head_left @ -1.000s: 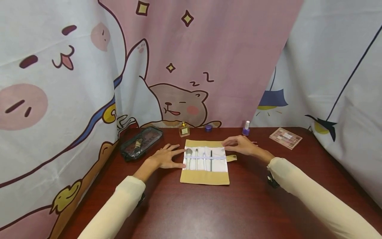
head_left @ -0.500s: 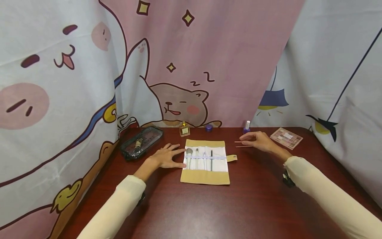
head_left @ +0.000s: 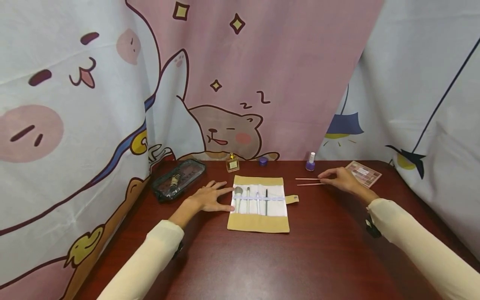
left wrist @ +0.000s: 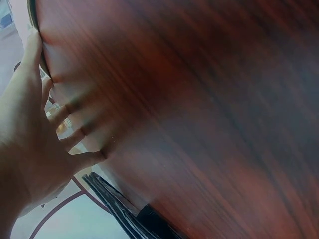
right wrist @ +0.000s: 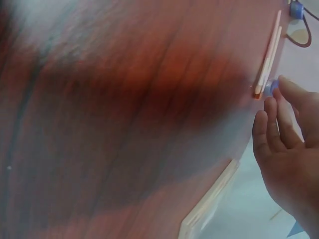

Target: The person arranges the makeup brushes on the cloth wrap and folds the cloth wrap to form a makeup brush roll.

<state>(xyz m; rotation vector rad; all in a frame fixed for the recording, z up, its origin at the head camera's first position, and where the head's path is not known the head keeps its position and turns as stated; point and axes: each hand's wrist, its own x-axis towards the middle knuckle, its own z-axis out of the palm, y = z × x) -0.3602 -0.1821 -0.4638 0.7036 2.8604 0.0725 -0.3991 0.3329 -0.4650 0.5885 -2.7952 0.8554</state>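
Note:
A tan brush roll (head_left: pixel 258 225) with a white lining lies unfolded on the table, several makeup brushes (head_left: pixel 238 200) tucked under its lilac band. My left hand (head_left: pixel 205 197) rests flat with fingers spread, thumb and index fingertips at the roll's left edge. In the left wrist view the left hand's fingertips (left wrist: pixel 103 154) touch the wood. Two thin pink sticks (head_left: pixel 308 184), possibly pencils, lie side by side to the right of the roll. My right hand (head_left: pixel 342 180) hovers at their right ends, fingers loosely bent; in the right wrist view nothing shows between fingers and thumb.
A clear black-edged pouch (head_left: pixel 180 179) lies at the left. Along the back stand a perfume bottle (head_left: pixel 232 163), a small purple jar (head_left: pixel 263 161) and a purple nail polish bottle (head_left: pixel 310 162). An eyeshadow palette (head_left: pixel 369 175) lies beyond my right hand. Printed cloth (head_left: pixel 292 75) hangs behind.
My right hand has moved right, from the roll's upper right corner past the pink sticks, uncovering more of them. The left hand stays in place.

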